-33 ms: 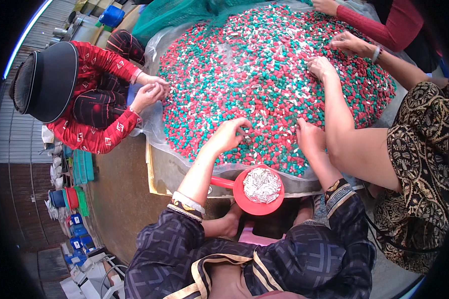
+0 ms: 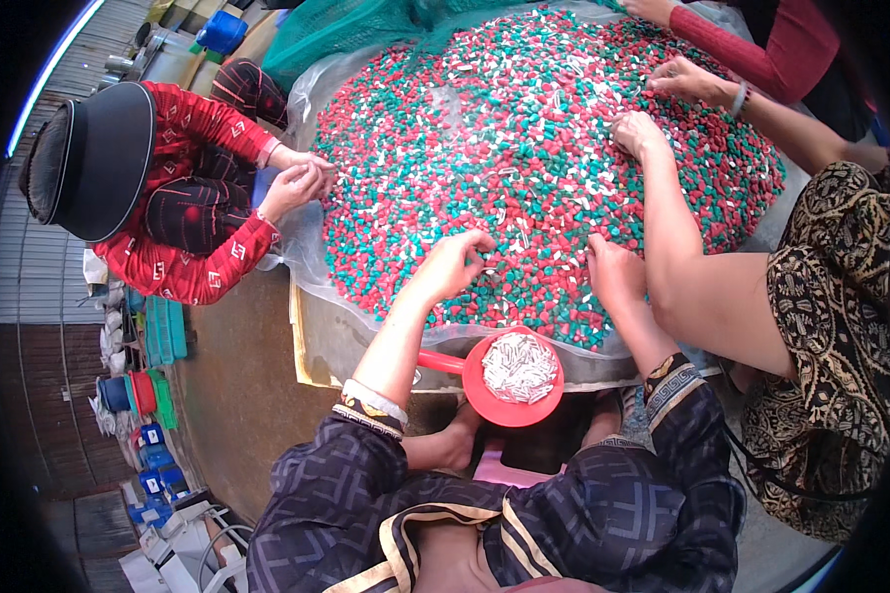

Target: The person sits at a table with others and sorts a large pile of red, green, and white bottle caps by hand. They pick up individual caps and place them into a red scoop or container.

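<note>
A wide heap of small red, green and white pieces (image 2: 564, 178) lies before me, with thin white sticks scattered among them. At its near side my left hand (image 2: 452, 265) hovers just over the pieces, thumb and forefinger curled toward each other. What they hold, if anything, is too small to make out. My right hand (image 2: 616, 269) touches the heap further right, fingertips drawn together; I cannot see what is between them. Below the near edge, between my forearms, sits a red dipper (image 2: 473, 403) with a handle pointing left. Many short white sticks (image 2: 517, 366) fill it.
A person in a patterned red shirt (image 2: 178, 287) works at the left edge. From the right, another person's arm (image 2: 667, 212) reaches in close beside my right hand. A red sleeve (image 2: 737, 54) is at the far right. Clear sheeting (image 2: 307, 227) and green netting (image 2: 336, 40) border the heap.
My left thumb and forefinger have curled slightly closer. The hand with a bracelet at the right has shifted a little to the left. The dipper has not moved.
</note>
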Motion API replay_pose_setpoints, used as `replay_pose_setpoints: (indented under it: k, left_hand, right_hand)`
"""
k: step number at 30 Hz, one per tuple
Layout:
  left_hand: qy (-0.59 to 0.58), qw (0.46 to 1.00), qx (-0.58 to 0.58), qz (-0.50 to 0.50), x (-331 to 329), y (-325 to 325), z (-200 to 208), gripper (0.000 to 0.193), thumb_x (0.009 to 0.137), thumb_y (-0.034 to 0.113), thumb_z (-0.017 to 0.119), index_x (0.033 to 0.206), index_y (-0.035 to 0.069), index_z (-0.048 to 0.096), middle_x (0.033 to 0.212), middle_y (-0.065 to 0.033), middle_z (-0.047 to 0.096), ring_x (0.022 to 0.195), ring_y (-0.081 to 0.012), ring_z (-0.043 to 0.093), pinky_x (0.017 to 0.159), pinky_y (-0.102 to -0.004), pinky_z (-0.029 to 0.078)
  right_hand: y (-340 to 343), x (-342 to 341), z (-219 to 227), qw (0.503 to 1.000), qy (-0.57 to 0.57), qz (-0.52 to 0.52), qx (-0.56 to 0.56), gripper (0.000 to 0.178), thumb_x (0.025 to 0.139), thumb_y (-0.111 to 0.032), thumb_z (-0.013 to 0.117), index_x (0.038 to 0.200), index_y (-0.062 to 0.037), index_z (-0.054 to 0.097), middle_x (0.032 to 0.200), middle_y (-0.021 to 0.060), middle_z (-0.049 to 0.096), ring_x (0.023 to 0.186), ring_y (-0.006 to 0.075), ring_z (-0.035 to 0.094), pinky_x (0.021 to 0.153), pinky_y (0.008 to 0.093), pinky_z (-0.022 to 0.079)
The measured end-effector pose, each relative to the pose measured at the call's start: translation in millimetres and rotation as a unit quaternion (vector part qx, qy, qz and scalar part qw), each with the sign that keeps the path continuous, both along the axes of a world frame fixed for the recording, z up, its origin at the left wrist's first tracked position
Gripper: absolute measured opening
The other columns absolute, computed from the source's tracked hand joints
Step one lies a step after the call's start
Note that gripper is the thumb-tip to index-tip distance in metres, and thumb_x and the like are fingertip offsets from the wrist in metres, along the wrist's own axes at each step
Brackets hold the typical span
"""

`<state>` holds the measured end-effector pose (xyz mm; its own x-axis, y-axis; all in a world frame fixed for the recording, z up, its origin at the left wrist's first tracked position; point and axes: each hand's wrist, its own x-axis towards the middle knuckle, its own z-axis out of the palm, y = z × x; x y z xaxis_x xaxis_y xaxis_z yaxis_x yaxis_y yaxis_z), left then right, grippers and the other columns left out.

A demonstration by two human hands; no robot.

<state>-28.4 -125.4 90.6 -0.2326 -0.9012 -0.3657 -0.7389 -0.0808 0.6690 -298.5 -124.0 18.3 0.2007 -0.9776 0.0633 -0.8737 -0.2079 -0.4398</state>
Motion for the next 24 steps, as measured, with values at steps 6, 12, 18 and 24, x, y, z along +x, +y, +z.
replay_pose_setpoints:
  k: [6,12,18,24]
  left_hand:
    - [-0.146,0.977,-0.135,-0.073,-8.9,7.1,-26.0,0.024,0.070,0.005,0.070,0.094,0.007,0.065,0.087,-0.0091,0.062,0.082,-0.0243,0.062,0.073,-0.0351,0.050]
    - [-0.127,0.979,-0.161,-0.013,-6.5,14.5,-34.5,0.029,0.071,0.002,0.068,0.099,0.006,0.063,0.085,-0.0086,0.060,0.079,-0.0221,0.062,0.071,-0.0331,0.050]
    - [0.066,0.987,-0.089,0.119,8.3,15.2,-56.0,0.027,0.075,-0.008,0.055,0.101,0.002,0.058,0.079,-0.0028,0.055,0.072,-0.0115,0.057,0.067,-0.0274,0.049]
    - [0.281,0.936,0.052,0.205,-7.5,-11.4,-66.1,0.024,0.078,-0.006,0.044,0.097,0.002,0.056,0.075,-0.0005,0.051,0.067,-0.0072,0.050,0.059,-0.0214,0.043]
  right_hand:
    - [-3.1,4.7,15.9,0.996,0.042,0.046,0.061,0.022,0.085,-0.005,0.050,0.104,-0.0094,0.060,0.074,0.0175,0.064,0.065,0.0329,0.064,0.057,0.0431,0.051]
    - [-8.8,4.3,31.5,0.989,-0.039,-0.036,0.140,0.027,0.082,-0.013,0.059,0.110,-0.0101,0.059,0.080,0.0165,0.066,0.072,0.0326,0.065,0.064,0.0438,0.051]
    - [-7.3,-7.2,8.8,0.997,-0.059,-0.039,0.041,0.028,0.083,-0.023,0.062,0.108,-0.0126,0.059,0.078,0.0139,0.066,0.074,0.0306,0.065,0.066,0.0419,0.051]
    - [-17.3,9.1,18.0,0.996,0.078,0.040,-0.013,0.010,0.085,-0.015,0.053,0.091,-0.0082,0.057,0.068,0.0083,0.063,0.068,0.0248,0.067,0.055,0.0367,0.053]
